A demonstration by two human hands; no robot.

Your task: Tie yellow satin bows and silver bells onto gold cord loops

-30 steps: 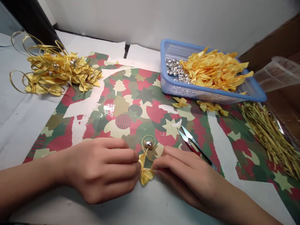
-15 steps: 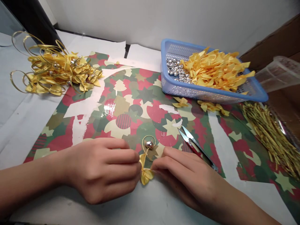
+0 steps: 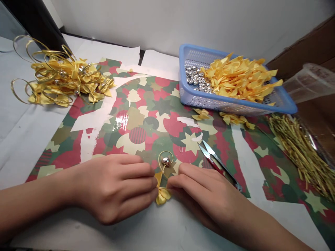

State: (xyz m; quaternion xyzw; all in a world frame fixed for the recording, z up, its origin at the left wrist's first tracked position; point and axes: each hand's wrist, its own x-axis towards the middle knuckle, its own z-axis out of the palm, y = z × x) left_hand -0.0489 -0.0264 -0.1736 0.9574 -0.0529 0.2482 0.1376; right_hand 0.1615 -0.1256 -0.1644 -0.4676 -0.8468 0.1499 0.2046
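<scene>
Head view, reading from my remote station. I count two hands, both the wearer's own, and no others in frame.

The left hand [image 3: 115,188] and right hand [image 3: 206,191] meet at the near edge of the wrapping paper [image 3: 146,122]. Both are closed in a fingertip pinch on one yellow satin bow [image 3: 162,195], which sits between them at that edge, partly over the white backing sheet [image 3: 167,226]. One gold cord loop [image 3: 159,161] rises from the bow and carries one silver jingle bell [image 3: 165,161] at its centre. The bow's upper part is partly hidden by the fingers.

One pair of thread snips [image 3: 217,165] lies on the paper just beyond the right hand, blades pointing away from it. I count two loose bow clusters, [image 3: 201,114] and [image 3: 235,119], by the basket's front edge.

One blue plastic basket [image 3: 188,94] holds a heap of silver bells [image 3: 196,78] on its left and a larger heap of yellow ribbon pieces [image 3: 235,78] on its right. Neither heap is countable from here. A tangled pile of finished gold bows [image 3: 65,82] lies at upper left, a bundle of gold cord lengths [image 3: 300,157] at right, and one clear plastic container [image 3: 310,83] beyond it.
</scene>
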